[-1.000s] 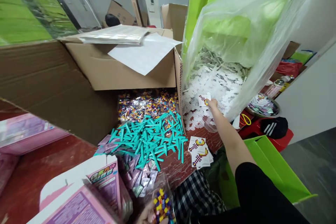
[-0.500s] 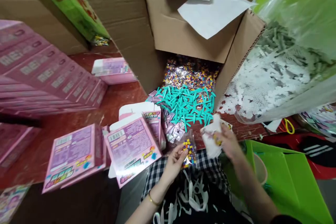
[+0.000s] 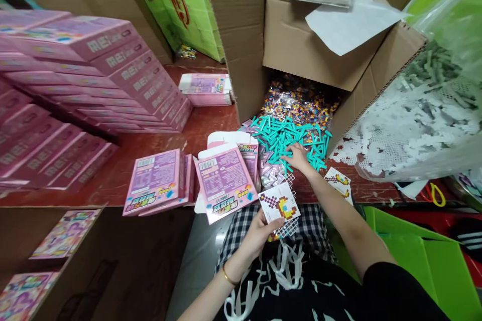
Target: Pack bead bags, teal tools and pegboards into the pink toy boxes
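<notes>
My left hand is closed round a small stack above my lap. On top of the stack is a white card printed with a pixel-style pattern. A white mesh sheet sticks out from behind the card, and a bit of a bead bag shows below it. My right hand dips into the near edge of a heap of teal plastic sticks, its fingertips closed on a stick. Small pinkish-purple packets lie beside the heap, close to that hand.
An open carton stands behind the heap, with bagged colourful beads inside. Pink boxes lie on the left, near tall pink stacks. More pattern cards are at right, below a clear bag of white mesh pieces. A green bin stands lower right.
The card and mesh have passed from my right hand to my left, over the bead bag. My right hand has moved forward and left into the teal sticks. The view has swung left.
</notes>
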`<state>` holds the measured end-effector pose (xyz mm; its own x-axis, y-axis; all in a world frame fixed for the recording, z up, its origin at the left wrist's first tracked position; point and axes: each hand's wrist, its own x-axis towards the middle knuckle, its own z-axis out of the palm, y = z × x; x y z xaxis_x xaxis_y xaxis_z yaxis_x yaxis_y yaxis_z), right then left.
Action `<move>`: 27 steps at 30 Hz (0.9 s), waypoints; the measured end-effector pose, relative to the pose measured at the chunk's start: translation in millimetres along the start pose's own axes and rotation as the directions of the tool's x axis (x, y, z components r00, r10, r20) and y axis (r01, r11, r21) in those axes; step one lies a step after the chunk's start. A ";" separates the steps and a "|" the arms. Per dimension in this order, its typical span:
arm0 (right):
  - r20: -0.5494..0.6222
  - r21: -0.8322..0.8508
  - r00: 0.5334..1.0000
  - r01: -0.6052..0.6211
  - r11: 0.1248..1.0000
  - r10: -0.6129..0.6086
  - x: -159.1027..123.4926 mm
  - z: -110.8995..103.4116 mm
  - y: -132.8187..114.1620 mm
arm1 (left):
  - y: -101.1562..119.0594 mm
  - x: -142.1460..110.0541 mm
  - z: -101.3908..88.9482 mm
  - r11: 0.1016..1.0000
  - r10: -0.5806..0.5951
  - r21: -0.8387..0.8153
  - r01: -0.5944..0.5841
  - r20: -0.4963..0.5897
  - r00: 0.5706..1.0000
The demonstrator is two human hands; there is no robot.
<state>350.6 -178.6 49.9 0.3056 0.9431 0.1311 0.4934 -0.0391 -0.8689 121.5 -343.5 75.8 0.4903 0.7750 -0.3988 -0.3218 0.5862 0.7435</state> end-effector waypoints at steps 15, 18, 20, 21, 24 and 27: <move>0.095 0.155 0.991 0.077 0.985 -0.093 -160.6 -62.8 -66.9 | -12.1 -16.2 -4.0 0.993 -0.083 0.101 0.068 0.147 0.986; 0.038 0.115 0.996 0.080 0.990 -0.085 -203.2 -38.5 -60.8 | -15.1 -35.3 -12.1 0.982 -0.157 0.138 0.129 0.215 0.964; 0.072 0.176 0.995 0.061 0.983 -0.074 -215.4 -29.8 -55.3 | -15.5 -45.0 -13.8 0.974 -0.194 0.159 0.160 0.228 0.954; 0.085 0.195 0.993 0.063 0.979 -0.080 -217.7 -28.2 -54.1 | -15.4 -48.1 -13.0 0.970 -0.199 0.178 0.163 0.205 0.958; 0.089 0.243 0.995 0.027 0.970 -0.050 -213.9 -31.4 -59.0 | -12.1 -50.7 -7.6 0.964 -0.148 0.236 0.120 0.107 0.983; 0.360 0.400 0.930 -0.221 0.889 0.069 -200.5 -37.5 -73.4 | 2.1 -46.2 -4.6 0.945 0.057 0.311 -0.104 0.157 0.986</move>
<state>283.7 -377.2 105.3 0.0250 0.9936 -0.1098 0.0456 -0.1109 -0.9928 94.4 -377.0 93.3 0.5920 0.7604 -0.2671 -0.1030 0.4001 0.9107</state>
